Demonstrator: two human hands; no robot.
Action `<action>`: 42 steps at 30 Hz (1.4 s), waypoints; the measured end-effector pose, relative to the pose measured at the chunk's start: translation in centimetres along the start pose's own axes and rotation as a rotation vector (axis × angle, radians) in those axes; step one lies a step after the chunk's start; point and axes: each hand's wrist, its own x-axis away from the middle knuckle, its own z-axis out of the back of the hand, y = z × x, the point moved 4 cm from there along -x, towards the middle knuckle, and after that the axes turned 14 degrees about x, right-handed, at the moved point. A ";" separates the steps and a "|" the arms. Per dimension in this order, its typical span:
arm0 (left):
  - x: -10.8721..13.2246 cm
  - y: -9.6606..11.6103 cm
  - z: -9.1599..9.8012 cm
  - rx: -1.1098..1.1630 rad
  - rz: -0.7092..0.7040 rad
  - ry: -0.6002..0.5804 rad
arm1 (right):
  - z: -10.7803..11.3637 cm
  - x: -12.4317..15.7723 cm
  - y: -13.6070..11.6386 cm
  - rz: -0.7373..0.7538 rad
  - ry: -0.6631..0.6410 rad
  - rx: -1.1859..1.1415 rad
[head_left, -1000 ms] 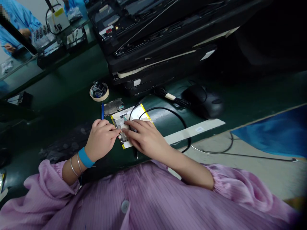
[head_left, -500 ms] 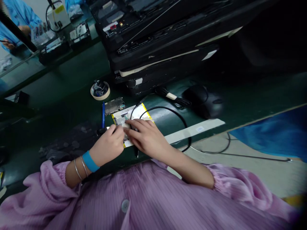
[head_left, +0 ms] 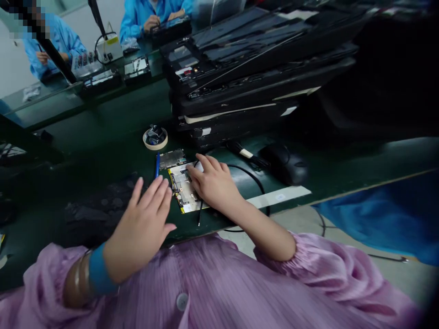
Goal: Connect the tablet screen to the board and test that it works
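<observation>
The left hand point(head_left: 140, 228) has withdrawn from the circuit board point(head_left: 185, 188), fingers extended; the right hand point(head_left: 217, 185) remains over it, grip indeterminable.

Two hands point(head_left: 144, 224), two circuit boards point(head_left: 172, 159), one mouse point(head_left: 288, 165), one blue stick point(head_left: 157, 165), one ring point(head_left: 156, 147) — two co-workers point(head_left: 132, 18) opposite.

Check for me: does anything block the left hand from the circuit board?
Nothing visible stands between the left hand and the left side of the circuit board. The right hand, on the opposite side, hides part of the white, yellow-edged piece under the board.
</observation>
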 end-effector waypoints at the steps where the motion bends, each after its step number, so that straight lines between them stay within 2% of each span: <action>1: 1.4 -0.4 1.2 0.028 0.033 0.024 | 0.0 0.0 -0.1 0.007 0.003 0.009; 4: 7.0 -3.3 3.7 0.099 0.240 0.150 | 0.2 0.0 -0.3 0.018 0.015 0.041; 6: 11.5 -5.9 3.8 0.158 0.476 0.267 | 0.3 -0.1 -0.5 0.015 0.008 0.052; 8: 16.2 -8.5 2.3 0.251 0.825 0.353 | 0.2 -0.1 -0.7 0.008 -0.021 0.056; 10: 20.1 -10.1 -0.1 0.352 1.168 0.435 | 0.1 -0.1 -0.9 -0.007 -0.054 0.062; 12: 22.2 -10.5 -2.3 0.521 1.333 0.512 | 0.0 0.0 -0.9 -0.021 -0.072 0.064; 14: 22.5 -10.4 -3.7 0.691 1.305 0.613 | -0.1 0.2 -1.0 -0.028 -0.071 0.058; 17: 21.9 -10.2 -4.1 0.813 1.168 0.769 | -0.4 0.5 -1.0 -0.026 -0.051 0.043; 23: 21.8 -10.7 -4.8 0.974 1.112 0.879 | -0.7 0.2 -0.9 -0.003 -0.065 0.046; 25: 22.0 -10.8 -5.3 1.042 1.071 0.918 | 0.0 -0.1 -1.3 -0.026 -0.046 0.042; 28: 22.2 -10.9 -5.9 1.115 0.997 0.951 | 2.5 -0.3 -3.0 -0.011 0.095 -0.102; 30: 22.3 -10.9 -6.1 1.133 0.974 0.960 | 4.4 0.0 -5.4 0.132 0.187 -0.292; 32: 22.4 -10.9 -6.2 1.139 0.969 0.963 | 5.8 0.4 -8.4 0.309 0.186 -0.411; 33: 22.4 -10.9 -6.1 1.137 0.968 0.963 | 6.2 0.6 -9.8 0.346 0.159 -0.410; 36: 22.3 -10.9 -6.0 1.129 0.966 0.957 | 6.8 0.8 -13.1 0.399 0.054 -0.414; 37: 22.3 -10.8 -5.9 1.125 0.965 0.957 | 7.0 0.9 -14.1 0.477 0.002 -0.486; 40: 22.2 -10.9 -5.9 1.112 0.952 0.957 | 8.3 1.4 -16.1 0.841 -0.216 -0.857; 42: 22.2 -11.0 -5.9 1.100 0.937 0.960 | 9.2 1.4 -15.9 0.927 -0.310 -1.052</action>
